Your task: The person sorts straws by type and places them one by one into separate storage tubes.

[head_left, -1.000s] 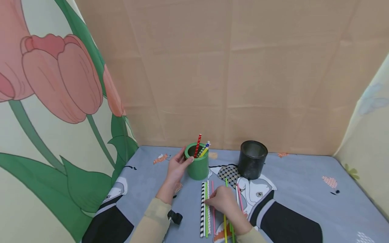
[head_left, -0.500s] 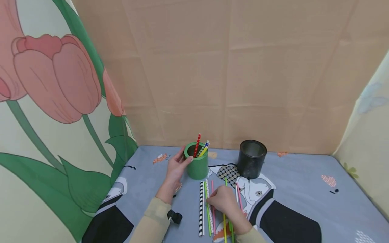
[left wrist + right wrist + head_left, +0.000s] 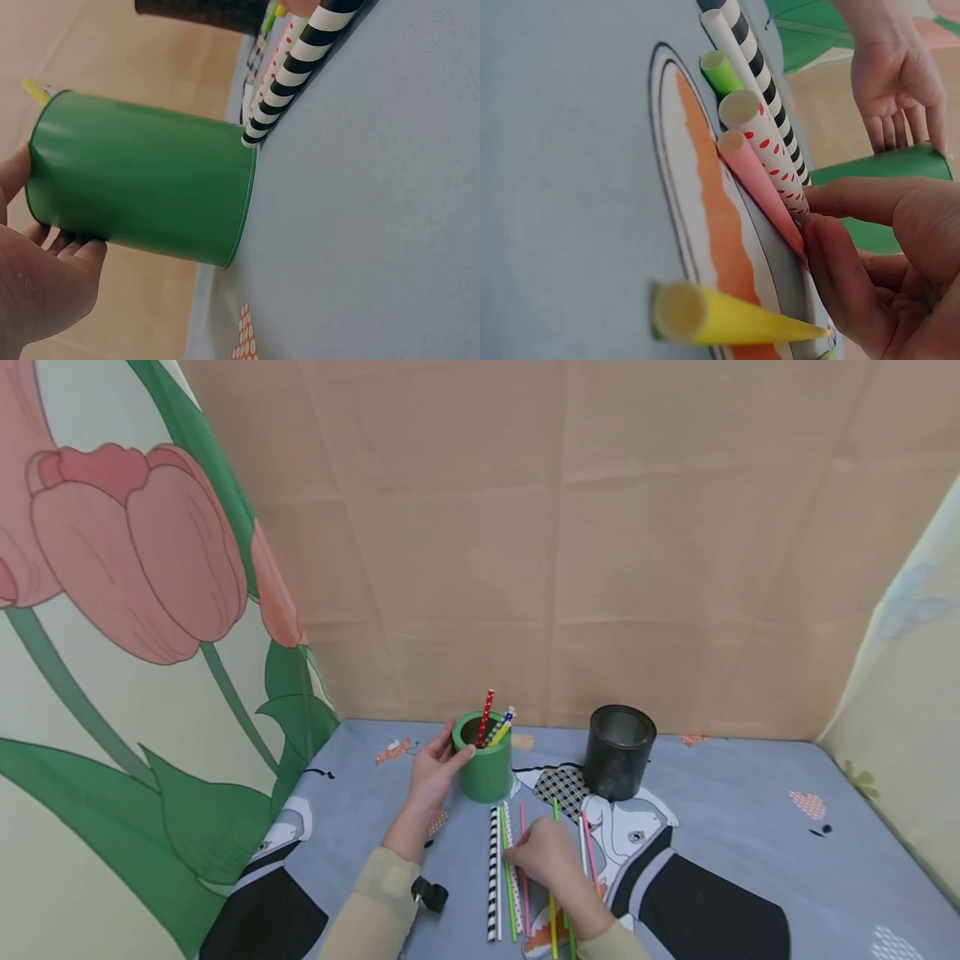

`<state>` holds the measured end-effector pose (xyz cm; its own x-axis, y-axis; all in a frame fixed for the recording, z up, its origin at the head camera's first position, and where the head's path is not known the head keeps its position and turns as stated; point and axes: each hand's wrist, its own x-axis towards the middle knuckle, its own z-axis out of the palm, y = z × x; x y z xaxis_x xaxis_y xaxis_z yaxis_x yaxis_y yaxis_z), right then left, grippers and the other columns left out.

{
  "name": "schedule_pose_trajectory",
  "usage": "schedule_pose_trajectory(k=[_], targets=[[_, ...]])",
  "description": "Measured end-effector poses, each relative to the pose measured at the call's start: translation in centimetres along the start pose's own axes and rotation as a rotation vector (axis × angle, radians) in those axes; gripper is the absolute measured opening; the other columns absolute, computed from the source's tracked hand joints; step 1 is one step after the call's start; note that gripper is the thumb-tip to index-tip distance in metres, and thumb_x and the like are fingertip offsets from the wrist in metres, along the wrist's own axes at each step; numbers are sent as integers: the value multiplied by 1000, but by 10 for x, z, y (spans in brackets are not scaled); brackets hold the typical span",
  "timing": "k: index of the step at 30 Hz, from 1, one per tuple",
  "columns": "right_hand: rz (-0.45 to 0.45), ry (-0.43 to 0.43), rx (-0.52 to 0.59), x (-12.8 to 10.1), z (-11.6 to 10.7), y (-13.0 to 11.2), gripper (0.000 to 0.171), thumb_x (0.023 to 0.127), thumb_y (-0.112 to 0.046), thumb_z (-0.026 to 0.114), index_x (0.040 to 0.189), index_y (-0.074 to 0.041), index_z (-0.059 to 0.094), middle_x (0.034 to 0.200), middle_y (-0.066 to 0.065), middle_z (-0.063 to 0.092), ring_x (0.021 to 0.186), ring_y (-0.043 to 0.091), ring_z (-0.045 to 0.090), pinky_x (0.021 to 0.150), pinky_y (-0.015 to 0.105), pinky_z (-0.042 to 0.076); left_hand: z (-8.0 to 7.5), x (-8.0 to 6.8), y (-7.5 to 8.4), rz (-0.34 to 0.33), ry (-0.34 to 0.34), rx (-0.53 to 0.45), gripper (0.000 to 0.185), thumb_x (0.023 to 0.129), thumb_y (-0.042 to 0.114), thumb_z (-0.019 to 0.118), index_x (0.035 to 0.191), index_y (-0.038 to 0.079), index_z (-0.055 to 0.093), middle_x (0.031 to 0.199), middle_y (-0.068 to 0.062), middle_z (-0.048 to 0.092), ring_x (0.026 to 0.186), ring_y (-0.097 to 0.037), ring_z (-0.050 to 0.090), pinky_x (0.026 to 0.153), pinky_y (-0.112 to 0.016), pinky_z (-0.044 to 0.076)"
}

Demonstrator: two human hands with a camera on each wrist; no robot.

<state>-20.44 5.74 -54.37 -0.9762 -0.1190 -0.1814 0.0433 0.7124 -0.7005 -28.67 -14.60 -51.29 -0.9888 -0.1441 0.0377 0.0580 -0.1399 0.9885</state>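
My left hand (image 3: pixel 433 777) holds the green cup (image 3: pixel 486 772) by its upper side, thumb at the front and fingers behind. Inside the cup stand a red straw with white dots (image 3: pixel 486 714), a yellow one (image 3: pixel 501 734) and a blue-and-white patterned one. On the cloth, my right hand (image 3: pixel 546 853) pinches a white straw with red spots (image 3: pixel 775 161) between thumb and index finger. To its left lie a green straw (image 3: pixel 721 73), a plain white straw (image 3: pixel 727 36) and a black-and-white striped straw (image 3: pixel 492 877). A pink straw (image 3: pixel 754 172) lies close on its right.
A black cup (image 3: pixel 621 752) stands at the back right. Beneath and beside my right forearm lie a yellow straw (image 3: pixel 553 927), green ones and another pink straw (image 3: pixel 589 852). A brown sheet (image 3: pixel 600 568) rises behind the printed blue cloth (image 3: pixel 735 810).
The green and red-spotted straws have shifted slightly right, away from the striped one, and a plain white straw now shows between. My left hand keeps its hold on the green cup.
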Motion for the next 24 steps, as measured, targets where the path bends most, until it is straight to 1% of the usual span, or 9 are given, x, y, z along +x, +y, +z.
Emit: schedule_pose_trajectory(k=[4, 8, 10, 12, 16, 19, 24], targets=[[8, -3, 8, 1, 2, 1, 24, 76, -21, 91, 67, -12, 71, 60, 1, 65, 53, 13, 62, 47, 21, 47, 0, 0, 0, 1, 1, 0, 71, 96, 10, 82, 159, 12, 50, 167, -11, 43, 154, -34, 39, 123, -41, 39], [-1, -7, 42, 3, 4, 7, 24, 75, -22, 90, 64, -13, 71, 57, 0, 65, 51, 12, 59, 46, 20, 43, 0, 0, 0, 8, -5, -11, 71, 96, 9, 82, 160, 9, 49, 167, -13, 42, 154, -36, 39, 123, -42, 39], [-11, -8, 72, 4, 4, 10, 22, 75, -23, 89, 65, -13, 72, 56, -1, 65, 50, 12, 60, 46, 22, 46, 0, 0, -1, 9, -8, -20, 71, 96, 9, 82, 159, 10, 50, 167, -13, 42, 154, -35, 39, 123, -41, 39], [-11, -10, 109, 4, 3, 11, 20, 77, -23, 88, 68, -12, 74, 56, -1, 66, 51, 12, 63, 47, 23, 49, 0, 0, -2, 19, -12, -24, 70, 97, 9, 81, 159, 9, 50, 167, -14, 42, 154, -36, 38, 123, -42, 39], [17, -19, 176, 2, -2, 8, 20, 81, -23, 87, 80, -6, 76, 62, 1, 69, 56, 14, 67, 53, 26, 57, -1, 2, -3, 27, -10, -20, 69, 97, 9, 82, 158, 9, 51, 167, -14, 42, 154, -36, 38, 123, -42, 39], [23, -23, 208, 1, -7, 6, 21, 82, -23, 86, 83, -5, 77, 65, 3, 70, 57, 14, 67, 54, 27, 58, -2, 2, -5, 30, -9, -11, 69, 96, 10, 82, 158, 9, 51, 166, -15, 43, 154, -37, 39, 123, -42, 40], [54, -59, 256, 2, -15, 8, 20, 84, -27, 82, 81, -8, 77, 67, 3, 70, 59, 13, 66, 55, 24, 57, -2, 3, -4, 26, -13, 3, 70, 96, 11, 83, 159, 9, 50, 166, -14, 43, 153, -38, 39, 122, -43, 40]])
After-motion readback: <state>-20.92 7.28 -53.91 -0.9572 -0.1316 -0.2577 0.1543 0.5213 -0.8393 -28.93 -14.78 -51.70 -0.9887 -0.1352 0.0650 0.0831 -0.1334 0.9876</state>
